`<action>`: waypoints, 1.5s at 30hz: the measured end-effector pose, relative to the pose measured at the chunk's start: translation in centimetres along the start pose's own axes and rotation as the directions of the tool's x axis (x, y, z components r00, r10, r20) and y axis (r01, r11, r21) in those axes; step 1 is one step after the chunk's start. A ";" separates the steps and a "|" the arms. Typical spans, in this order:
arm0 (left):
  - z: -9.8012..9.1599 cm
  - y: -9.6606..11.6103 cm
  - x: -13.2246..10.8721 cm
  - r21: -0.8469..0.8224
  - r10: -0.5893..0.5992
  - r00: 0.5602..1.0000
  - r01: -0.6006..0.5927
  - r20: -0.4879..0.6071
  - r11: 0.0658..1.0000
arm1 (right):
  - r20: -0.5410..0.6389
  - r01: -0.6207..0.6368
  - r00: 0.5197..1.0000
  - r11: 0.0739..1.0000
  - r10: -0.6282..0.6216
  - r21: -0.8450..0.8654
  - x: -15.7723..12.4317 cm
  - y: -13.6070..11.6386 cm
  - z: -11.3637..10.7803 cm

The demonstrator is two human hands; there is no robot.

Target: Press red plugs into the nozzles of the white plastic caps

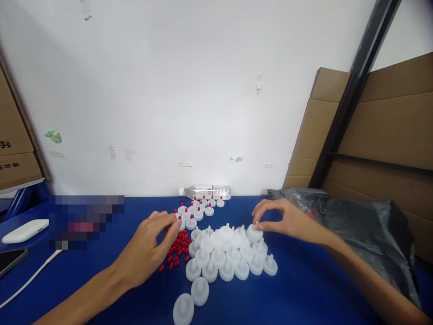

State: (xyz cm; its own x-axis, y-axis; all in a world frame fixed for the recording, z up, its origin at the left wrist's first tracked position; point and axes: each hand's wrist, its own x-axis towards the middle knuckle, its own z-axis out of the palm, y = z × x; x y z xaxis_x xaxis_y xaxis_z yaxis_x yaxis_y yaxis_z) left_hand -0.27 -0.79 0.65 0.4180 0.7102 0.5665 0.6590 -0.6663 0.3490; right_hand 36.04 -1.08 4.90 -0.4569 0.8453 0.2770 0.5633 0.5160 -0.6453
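A heap of white round plastic caps (pixel 227 255) lies on the blue table (pixel 304 289), with a scatter of small red caps (pixel 178 250) to its left. My right hand (pixel 287 219) is closed in a pinch on one white cap (pixel 254 232) at the heap's far right edge. My left hand (pixel 149 250) rests beside the red caps with its fingers curled together; what they hold is hidden. Behind them stands a group of white caps fitted with red tips (pixel 199 210).
A clear water bottle (pixel 206 192) lies by the white wall. A dark grey plastic bag (pixel 358 225) sits at the right, with cardboard (pixel 382 135) behind it. At the left are a white device (pixel 25 230), a phone (pixel 10 259) and a white cable (pixel 30 280).
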 end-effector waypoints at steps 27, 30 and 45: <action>0.2 0.1 -0.1 0.036 0.011 1.000 -0.012 0.018 0.999 | 0.086 0.008 0.996 1.000 -0.008 -0.009 0.2 1.1 0.5; 0.2 0.2 -0.2 0.036 0.009 1.000 -0.010 0.022 0.999 | 0.091 0.007 0.996 1.000 -0.006 -0.010 0.3 1.1 0.5; 0.2 0.3 0.0 0.059 -0.061 0.995 0.056 0.083 0.997 | 0.131 -0.015 0.991 1.000 0.018 -0.024 0.2 1.0 0.4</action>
State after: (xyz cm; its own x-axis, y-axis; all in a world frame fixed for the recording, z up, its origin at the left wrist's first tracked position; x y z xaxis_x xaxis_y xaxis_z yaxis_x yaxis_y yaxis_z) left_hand 0.01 -0.93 0.60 0.4271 0.7659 0.4806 0.7174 -0.6106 0.3355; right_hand 36.27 -0.46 4.02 -0.5330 0.8288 0.1702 0.5861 0.5068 -0.6321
